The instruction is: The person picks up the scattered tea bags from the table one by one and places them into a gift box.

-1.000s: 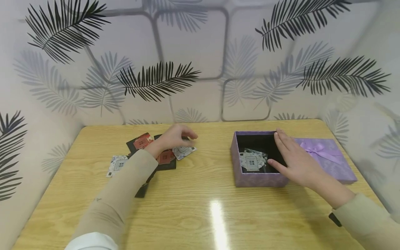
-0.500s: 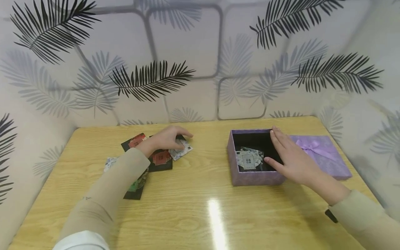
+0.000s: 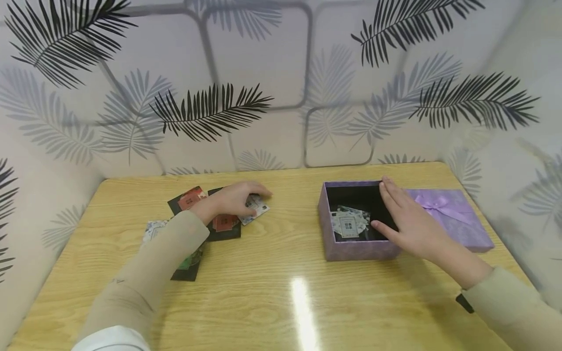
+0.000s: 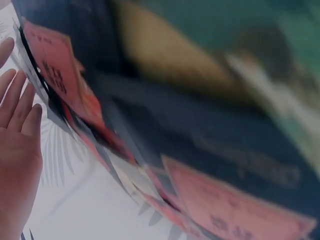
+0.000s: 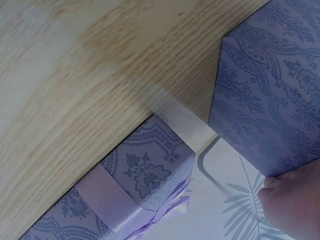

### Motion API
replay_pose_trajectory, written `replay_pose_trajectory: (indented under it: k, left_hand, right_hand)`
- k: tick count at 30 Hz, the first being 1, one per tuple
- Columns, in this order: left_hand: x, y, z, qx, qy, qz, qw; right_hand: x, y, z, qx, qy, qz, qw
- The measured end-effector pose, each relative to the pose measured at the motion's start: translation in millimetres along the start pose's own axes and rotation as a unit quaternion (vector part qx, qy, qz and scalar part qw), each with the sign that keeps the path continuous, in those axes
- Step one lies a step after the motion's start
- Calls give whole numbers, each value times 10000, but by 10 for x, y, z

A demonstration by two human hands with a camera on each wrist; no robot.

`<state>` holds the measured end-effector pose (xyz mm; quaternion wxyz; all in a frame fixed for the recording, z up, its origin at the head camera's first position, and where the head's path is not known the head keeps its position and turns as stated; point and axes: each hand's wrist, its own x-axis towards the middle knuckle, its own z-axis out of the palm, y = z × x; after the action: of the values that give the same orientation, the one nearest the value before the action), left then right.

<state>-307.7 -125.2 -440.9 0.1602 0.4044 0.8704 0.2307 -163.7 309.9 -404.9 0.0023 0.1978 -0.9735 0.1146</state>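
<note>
Red-and-black packets [image 3: 225,223] sit left of center, then the left hand [image 3: 230,200], thumb and fingers spread over a white packet [image 3: 258,208], can't tell if pinching. Right of center: purple box [image 3: 362,251], right hand [image 3: 414,224] resting straight fingers on its rim, then the lid [image 3: 461,222].

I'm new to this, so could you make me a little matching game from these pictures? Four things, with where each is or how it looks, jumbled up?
Column one
1. Left hand
2. Right hand
3. Purple lid
4. Open box

Column two
A. Has a lilac bow
B. Holds pale-patterned packets
C. Over dark packets on the table
D. Touching the box's right side

Pairs: 1-C, 2-D, 3-A, 4-B
</note>
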Motion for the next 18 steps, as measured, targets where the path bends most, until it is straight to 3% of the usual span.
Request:
replay_pose_trajectory:
  k: [7, 18]
  left_hand:
    - [-42, -40, -14, 282, -2, 91, 9996]
    - [-5, -51, 3, 273, 153, 175, 9994]
  right_hand:
    - [-5, -15, -19, -10, 3, -16, 10000]
    - [1, -19, -17, -20, 16, 3, 10000]
